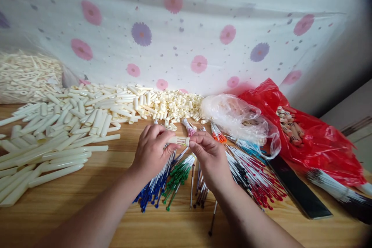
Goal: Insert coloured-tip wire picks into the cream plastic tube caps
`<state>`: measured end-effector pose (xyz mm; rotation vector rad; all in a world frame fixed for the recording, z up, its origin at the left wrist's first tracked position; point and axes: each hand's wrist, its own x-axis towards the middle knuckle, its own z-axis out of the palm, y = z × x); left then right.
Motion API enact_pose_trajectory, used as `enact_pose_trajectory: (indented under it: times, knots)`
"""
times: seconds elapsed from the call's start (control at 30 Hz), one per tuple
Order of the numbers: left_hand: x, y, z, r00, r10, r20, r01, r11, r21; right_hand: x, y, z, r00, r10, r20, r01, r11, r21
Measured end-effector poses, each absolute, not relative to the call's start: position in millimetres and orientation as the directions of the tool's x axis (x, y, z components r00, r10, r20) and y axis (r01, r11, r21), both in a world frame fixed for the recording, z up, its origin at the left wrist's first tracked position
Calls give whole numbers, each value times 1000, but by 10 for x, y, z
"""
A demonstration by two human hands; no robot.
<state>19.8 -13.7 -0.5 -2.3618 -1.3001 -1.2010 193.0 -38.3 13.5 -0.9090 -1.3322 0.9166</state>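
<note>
Between both hands is a short cream slotted plastic pen barrel piece (178,140), lying roughly level. My left hand (154,145) pinches its left end, and my right hand (208,151) has thumb and fingers closed at its right end. What lies inside the piece is too small to make out. Beneath and around the hands, thin pen refills are spread in bunches: blue-tipped refills (152,188), green-tipped refills (178,174), red-tipped refills (258,178) and black-tipped refills (240,174). Partly behind the hands are pink refills (189,127) and orange refills (217,133).
Long cream pen barrels (64,135) cover the left side. A heap of slotted pieces (177,104) lies at the back. To the right are a clear plastic bag (232,114), a red bag (328,139) and a dark flat strip (299,190). A flowered sheet (174,42) hangs behind.
</note>
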Motion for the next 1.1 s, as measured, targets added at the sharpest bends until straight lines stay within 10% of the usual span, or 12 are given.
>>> enact_pose_trajectory:
  times: [0.23,0.43,0.6,1.1]
  knots:
    - [194,-117,-18,271,649,711,751,-604,266,1982,-349,130,-34,924,382,-140,374,-917]
    - [186,-23,-87,152,802,577,583,-544,603,2598,11,222,252,866,431,248,373,-894]
    - [227,8,-129,40,896,443,417,-418,807,2880,255,130,-46,975,216,826,159,-541]
    - [216,45,-181,47,858,511,481,-467,742,2663,408,-41,-35,995,-98,999,33,-25]
